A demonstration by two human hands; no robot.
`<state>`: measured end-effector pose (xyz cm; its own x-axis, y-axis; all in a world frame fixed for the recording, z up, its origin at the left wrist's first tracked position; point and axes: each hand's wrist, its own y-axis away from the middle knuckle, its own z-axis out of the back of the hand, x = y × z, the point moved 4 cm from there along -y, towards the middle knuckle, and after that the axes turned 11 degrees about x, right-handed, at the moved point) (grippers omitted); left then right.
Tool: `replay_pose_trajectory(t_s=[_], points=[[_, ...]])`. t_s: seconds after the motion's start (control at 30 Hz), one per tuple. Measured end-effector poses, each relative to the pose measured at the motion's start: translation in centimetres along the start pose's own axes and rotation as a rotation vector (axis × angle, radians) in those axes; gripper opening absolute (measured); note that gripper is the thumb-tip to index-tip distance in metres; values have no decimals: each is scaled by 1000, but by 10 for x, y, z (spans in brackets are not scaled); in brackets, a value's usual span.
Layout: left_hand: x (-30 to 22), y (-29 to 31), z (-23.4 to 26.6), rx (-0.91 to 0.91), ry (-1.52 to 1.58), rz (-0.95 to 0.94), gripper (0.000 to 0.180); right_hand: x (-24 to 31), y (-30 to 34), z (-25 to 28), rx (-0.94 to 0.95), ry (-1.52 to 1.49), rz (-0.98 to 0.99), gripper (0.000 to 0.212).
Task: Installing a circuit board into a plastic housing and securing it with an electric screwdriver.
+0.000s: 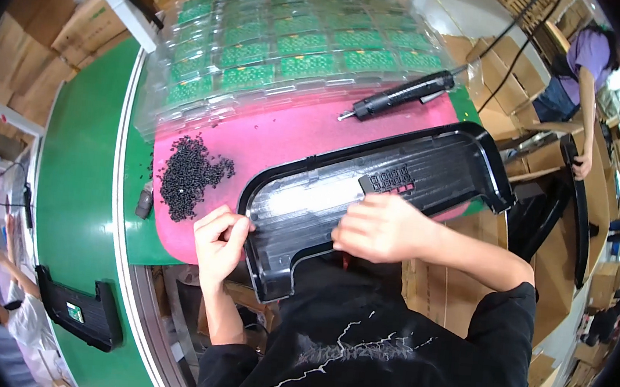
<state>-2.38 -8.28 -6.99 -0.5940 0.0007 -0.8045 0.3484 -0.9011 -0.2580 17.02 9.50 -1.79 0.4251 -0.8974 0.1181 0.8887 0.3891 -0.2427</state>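
Note:
A long black plastic housing (310, 193) with a raised rim lies slanted across the pink mat (270, 142) in front of me, its hollow side up. My left hand (219, 243) is closed on its left edge, thumb against the rim. Over the middle of the housing, my right hand (382, 228) is curled with fingers pressed together; whatever it may hold is hidden. Just beyond those fingers sits a small black keypad-like piece (388, 180) with rows of openings, some showing pink. A heap of small black screws (190, 176) lies left of the housing.
A black electric screwdriver (403, 96) lies behind the housing, its cable running right. Clear trays of green circuit boards (301, 45) are stacked at the back. Left, a green conveyor (86, 144) bears another black housing (82, 310). Cardboard boxes and a person (586, 70) holding a black part are at right.

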Motion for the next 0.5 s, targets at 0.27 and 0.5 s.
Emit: replay_pose_trajectory(t_s=[0.27,0.5], points=[[-3,-9,-5,-255,363,238,24,-241,-49,48,-74,149,-707,28],[5,-15,0,-380,467,359,34,-465,-12,54,-29,481,-1054,48]])
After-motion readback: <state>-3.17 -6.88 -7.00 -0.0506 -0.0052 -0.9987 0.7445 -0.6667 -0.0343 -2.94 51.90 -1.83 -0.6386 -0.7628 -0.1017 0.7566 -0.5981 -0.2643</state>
